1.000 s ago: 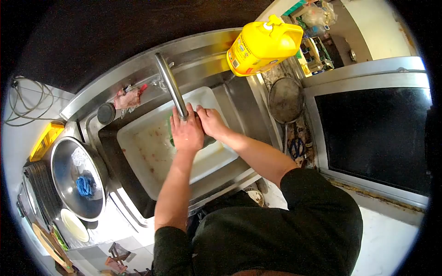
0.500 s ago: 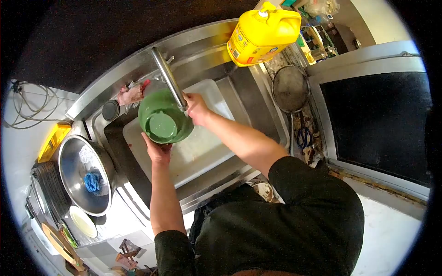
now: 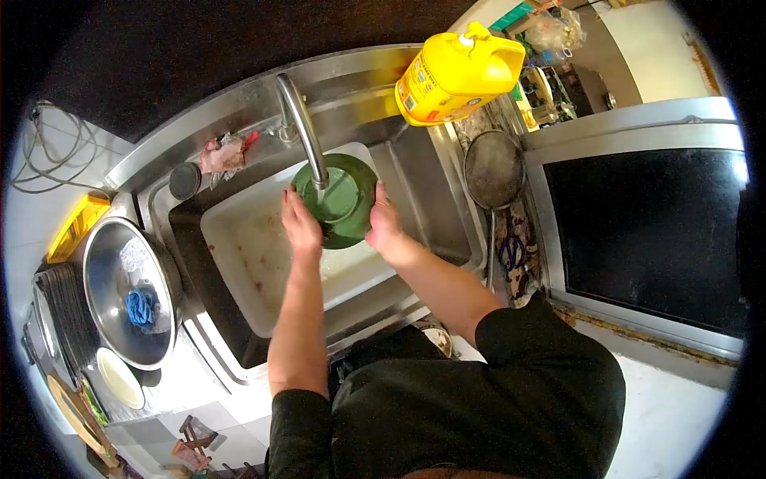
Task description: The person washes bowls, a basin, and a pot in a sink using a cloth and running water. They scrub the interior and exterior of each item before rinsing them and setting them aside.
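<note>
Both of my hands hold a green bowl (image 3: 341,203) under the spout of the metal faucet (image 3: 302,128). My left hand (image 3: 302,223) grips its left side, and my right hand (image 3: 384,219) clasps the right rim. A pale streak at the spout's tip looks like running water meeting the bowl. Beneath the bowl, a white plastic tub (image 3: 255,275) with small dark specks sits in the steel sink (image 3: 415,172). The undersides of the bowl and some of my fingertips are hidden.
A yellow jug (image 3: 455,80) stands at the sink's back right corner. Beside the sink lies a round mesh strainer (image 3: 493,169). On the left is a steel basin (image 3: 120,319) with a blue cloth (image 3: 140,306). A pink-white rag (image 3: 223,156) rests on the back ledge.
My right hand has left the faucet and now holds the bowl's right side. The bowl, with my left hand on it, has moved right, under the spout.
</note>
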`<state>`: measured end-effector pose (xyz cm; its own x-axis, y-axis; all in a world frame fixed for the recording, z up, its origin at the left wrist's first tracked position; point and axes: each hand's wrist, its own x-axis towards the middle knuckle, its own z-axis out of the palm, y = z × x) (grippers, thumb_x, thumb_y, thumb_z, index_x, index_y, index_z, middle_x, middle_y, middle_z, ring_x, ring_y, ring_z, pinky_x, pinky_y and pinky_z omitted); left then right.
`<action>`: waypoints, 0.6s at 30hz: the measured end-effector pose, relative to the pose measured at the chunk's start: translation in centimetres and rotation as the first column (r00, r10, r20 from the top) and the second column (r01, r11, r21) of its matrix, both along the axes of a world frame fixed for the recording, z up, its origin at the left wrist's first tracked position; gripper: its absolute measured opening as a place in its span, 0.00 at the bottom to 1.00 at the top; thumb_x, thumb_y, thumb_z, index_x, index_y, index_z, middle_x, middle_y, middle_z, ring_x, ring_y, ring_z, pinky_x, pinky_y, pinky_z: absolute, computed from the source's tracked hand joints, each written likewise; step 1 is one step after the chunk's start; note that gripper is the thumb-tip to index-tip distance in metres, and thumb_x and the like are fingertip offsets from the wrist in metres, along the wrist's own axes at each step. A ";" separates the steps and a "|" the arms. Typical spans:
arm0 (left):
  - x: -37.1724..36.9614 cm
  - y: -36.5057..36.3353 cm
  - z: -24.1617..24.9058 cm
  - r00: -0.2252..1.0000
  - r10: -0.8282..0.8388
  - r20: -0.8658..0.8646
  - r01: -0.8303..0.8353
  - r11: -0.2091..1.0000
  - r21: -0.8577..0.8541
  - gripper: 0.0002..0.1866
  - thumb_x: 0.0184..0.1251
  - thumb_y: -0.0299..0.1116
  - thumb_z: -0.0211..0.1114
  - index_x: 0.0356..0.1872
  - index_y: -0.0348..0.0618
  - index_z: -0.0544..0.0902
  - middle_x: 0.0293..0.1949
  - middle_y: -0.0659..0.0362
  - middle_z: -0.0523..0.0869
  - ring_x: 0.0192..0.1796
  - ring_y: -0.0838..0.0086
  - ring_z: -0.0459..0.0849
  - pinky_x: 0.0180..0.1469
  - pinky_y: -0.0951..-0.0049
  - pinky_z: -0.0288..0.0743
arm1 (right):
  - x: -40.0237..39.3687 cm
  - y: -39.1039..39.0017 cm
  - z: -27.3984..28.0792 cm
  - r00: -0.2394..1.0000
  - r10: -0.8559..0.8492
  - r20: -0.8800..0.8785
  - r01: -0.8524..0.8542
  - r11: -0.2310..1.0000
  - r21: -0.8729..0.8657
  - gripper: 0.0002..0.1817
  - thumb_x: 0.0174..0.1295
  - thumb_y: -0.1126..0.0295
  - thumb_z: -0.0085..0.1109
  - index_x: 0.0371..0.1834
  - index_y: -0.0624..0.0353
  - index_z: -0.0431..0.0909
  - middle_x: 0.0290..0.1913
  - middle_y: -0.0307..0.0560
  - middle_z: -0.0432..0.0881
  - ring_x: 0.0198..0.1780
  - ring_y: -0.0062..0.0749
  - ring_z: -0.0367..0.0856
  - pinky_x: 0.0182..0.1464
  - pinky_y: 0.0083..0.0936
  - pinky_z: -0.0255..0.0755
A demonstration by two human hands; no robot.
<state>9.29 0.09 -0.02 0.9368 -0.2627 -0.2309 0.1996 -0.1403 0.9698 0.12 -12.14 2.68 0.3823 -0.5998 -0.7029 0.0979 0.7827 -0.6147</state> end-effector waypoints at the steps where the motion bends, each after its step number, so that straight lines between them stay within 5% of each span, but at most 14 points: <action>1: -1.5 -0.4 0.9 0.991 -0.004 0.137 0.000 1.000 0.025 0.27 0.75 0.43 0.44 0.65 0.31 0.66 0.65 0.39 0.66 0.70 0.50 0.61 0.71 0.62 0.52 | 0.2 0.3 1.4 0.996 -0.062 -0.056 0.061 0.998 -0.022 0.28 0.67 0.45 0.50 0.45 0.65 0.77 0.44 0.45 0.81 0.40 0.31 0.79 0.46 0.33 0.76; 3: -4.1 -1.4 2.2 0.996 0.071 0.054 -0.078 0.987 0.140 0.30 0.72 0.39 0.50 0.68 0.30 0.59 0.69 0.37 0.59 0.72 0.47 0.56 0.73 0.60 0.48 | 0.3 0.4 0.1 0.997 -0.057 -0.054 0.047 0.985 -0.166 0.27 0.66 0.45 0.52 0.37 0.65 0.78 0.37 0.43 0.80 0.36 0.28 0.76 0.41 0.31 0.73; 5: -3.8 -1.2 2.6 0.996 0.067 0.061 -0.078 0.977 0.197 0.28 0.70 0.37 0.53 0.67 0.32 0.62 0.65 0.37 0.67 0.68 0.49 0.65 0.68 0.61 0.58 | -0.1 -0.3 -1.0 0.992 0.019 -0.129 -0.059 0.949 -0.310 0.26 0.66 0.46 0.53 0.35 0.64 0.78 0.34 0.41 0.80 0.35 0.25 0.74 0.38 0.28 0.72; 7: -1.4 -0.1 2.8 0.987 -0.115 -0.109 0.136 0.968 0.209 0.25 0.70 0.36 0.53 0.65 0.35 0.67 0.58 0.38 0.75 0.59 0.50 0.76 0.60 0.60 0.68 | -0.6 -1.2 -1.0 0.943 0.151 -0.297 -0.271 0.867 -0.419 0.24 0.67 0.49 0.53 0.39 0.63 0.78 0.35 0.39 0.79 0.37 0.23 0.73 0.39 0.23 0.70; 8: -0.2 0.4 -0.6 0.987 -0.159 0.014 0.154 0.969 0.192 0.22 0.70 0.33 0.52 0.62 0.37 0.70 0.50 0.38 0.80 0.51 0.48 0.80 0.53 0.57 0.72 | -0.7 -1.0 -0.8 0.930 0.165 -0.328 -0.311 0.831 -0.461 0.23 0.67 0.49 0.54 0.36 0.63 0.78 0.34 0.38 0.78 0.35 0.22 0.72 0.38 0.23 0.69; 11: 0.7 -0.4 4.1 0.963 -0.260 0.070 0.213 0.896 0.389 0.20 0.69 0.32 0.52 0.60 0.36 0.72 0.49 0.37 0.79 0.51 0.47 0.79 0.53 0.57 0.71 | -1.0 0.3 0.3 0.908 0.155 -0.389 -0.352 0.787 -0.507 0.24 0.66 0.49 0.55 0.30 0.63 0.78 0.29 0.36 0.76 0.32 0.19 0.67 0.34 0.21 0.65; 12: 1.0 -0.8 4.3 0.927 -0.274 0.254 0.180 0.923 0.340 0.21 0.69 0.31 0.51 0.60 0.35 0.70 0.53 0.39 0.77 0.54 0.47 0.76 0.57 0.56 0.68 | -0.3 0.9 1.0 0.922 0.115 -0.370 -0.297 0.822 -0.485 0.24 0.66 0.49 0.56 0.29 0.63 0.77 0.29 0.36 0.75 0.31 0.18 0.66 0.33 0.21 0.65; 13: 0.4 -1.1 4.8 0.849 -0.288 0.444 0.051 0.880 0.473 0.25 0.68 0.32 0.52 0.63 0.32 0.65 0.59 0.40 0.72 0.60 0.46 0.70 0.62 0.55 0.64 | 0.8 0.6 1.6 0.936 0.080 -0.343 -0.246 0.845 -0.475 0.24 0.65 0.49 0.56 0.28 0.63 0.77 0.28 0.35 0.75 0.30 0.18 0.65 0.33 0.21 0.64; 15: -0.5 -1.5 6.2 0.869 -0.269 0.415 0.018 0.856 0.517 0.29 0.67 0.33 0.53 0.66 0.29 0.58 0.63 0.39 0.66 0.63 0.43 0.64 0.66 0.52 0.58 | 1.0 0.8 1.0 0.919 0.079 -0.387 -0.265 0.851 -0.453 0.26 0.64 0.47 0.57 0.24 0.63 0.75 0.25 0.36 0.73 0.28 0.20 0.64 0.31 0.24 0.63; 18: -1.5 -0.4 5.8 0.709 -0.397 0.583 0.023 0.839 0.544 0.35 0.66 0.38 0.54 0.68 0.28 0.54 0.68 0.37 0.57 0.70 0.42 0.52 0.71 0.47 0.47 | 2.9 0.0 0.6 0.964 0.046 -0.261 -0.175 0.850 -0.498 0.30 0.64 0.47 0.57 0.16 0.62 0.70 0.19 0.37 0.68 0.24 0.23 0.62 0.28 0.27 0.61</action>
<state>7.80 -0.29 5.76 0.8206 -0.5068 0.2641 -0.5458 -0.5581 0.6250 3.00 -12.15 3.29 0.3336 -0.8615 -0.3828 -0.1649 0.3465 -0.9234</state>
